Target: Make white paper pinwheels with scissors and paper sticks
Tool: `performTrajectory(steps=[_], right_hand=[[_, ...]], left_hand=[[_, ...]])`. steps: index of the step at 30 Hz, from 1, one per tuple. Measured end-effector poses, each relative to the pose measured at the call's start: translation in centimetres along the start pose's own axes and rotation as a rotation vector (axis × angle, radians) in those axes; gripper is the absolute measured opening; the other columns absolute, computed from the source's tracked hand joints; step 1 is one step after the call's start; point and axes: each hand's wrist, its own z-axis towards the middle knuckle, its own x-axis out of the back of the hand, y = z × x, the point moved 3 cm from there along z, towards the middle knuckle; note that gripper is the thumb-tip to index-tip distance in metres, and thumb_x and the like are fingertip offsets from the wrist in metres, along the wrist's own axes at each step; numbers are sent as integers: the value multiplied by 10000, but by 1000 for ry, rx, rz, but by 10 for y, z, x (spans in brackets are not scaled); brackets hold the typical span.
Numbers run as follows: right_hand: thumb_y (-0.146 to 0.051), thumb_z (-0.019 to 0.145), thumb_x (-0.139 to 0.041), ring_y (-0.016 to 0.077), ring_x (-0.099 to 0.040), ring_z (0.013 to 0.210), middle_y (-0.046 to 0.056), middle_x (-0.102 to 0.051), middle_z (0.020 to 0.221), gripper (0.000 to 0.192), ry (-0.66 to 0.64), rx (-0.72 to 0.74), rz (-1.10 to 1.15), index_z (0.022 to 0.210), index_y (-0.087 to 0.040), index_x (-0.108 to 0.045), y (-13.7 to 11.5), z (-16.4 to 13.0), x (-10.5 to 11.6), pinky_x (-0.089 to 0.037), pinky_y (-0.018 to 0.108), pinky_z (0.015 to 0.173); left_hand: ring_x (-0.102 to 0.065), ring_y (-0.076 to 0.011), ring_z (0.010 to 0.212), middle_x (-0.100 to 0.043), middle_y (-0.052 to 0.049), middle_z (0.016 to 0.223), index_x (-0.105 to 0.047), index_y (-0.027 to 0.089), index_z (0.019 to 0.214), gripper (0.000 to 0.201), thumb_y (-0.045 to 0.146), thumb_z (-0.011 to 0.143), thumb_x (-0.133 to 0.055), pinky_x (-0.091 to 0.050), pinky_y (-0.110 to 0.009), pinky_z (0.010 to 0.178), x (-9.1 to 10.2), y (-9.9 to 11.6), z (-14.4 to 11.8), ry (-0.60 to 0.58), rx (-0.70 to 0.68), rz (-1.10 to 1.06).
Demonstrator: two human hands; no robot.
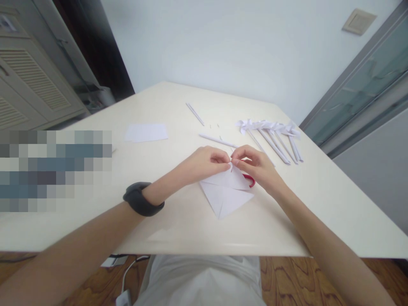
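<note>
My gray shirt sits closest, just under the edge of the tabletop. Then comes the black band on my left wrist.

The folded paper lies flat on the tabletop, right below both my hands, with its point aimed back at me. My left hand and my right hand meet at its far edge. The fingertips of each grip are pressed close together, pinching a small bit of the paper between them. The two pinches almost touch each other.

I think the paper could tear here, because the bit I hold is tiny and thin. If I pull the two pinches apart too hard, it may rip. If I squeeze in the wrong spot, the fold could come out crooked. The paper could also slide on the smooth tabletop, since nothing holds its near point down.

Something red peeks out just under my right hand; I cannot tell what it is. Past my right hand lies a row of paper sticks with curly tops. Past my left hand lies a flat white sheet, well apart.
</note>
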Motion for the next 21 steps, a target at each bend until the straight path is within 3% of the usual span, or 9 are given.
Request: performTrajectory(steps=[10, 21], right_hand=[[-280, 797, -589, 121, -531, 737, 22, -576, 854, 108, -116, -148, 75, 787, -174, -602, -1, 0, 1, -424, 245, 623], [-259, 781, -582, 109, -539, 716, 20, -596, 848, 96, -129, -168, 43, 774, -171, -619, 3, 1, 2, -427, 232, 599]], left_hand=[[-574, -159, 708, -667, -8, 734, -695, 184, 787, 249, 342, 763, -505, -374, -243, 600, -1, -1, 0, -15, -15, 88], [-555, -151, 681, -663, -11, 730, -696, 185, 782, 245, 340, 753, -507, -353, -243, 574, -1, 2, -2, -15, -10, 142]])
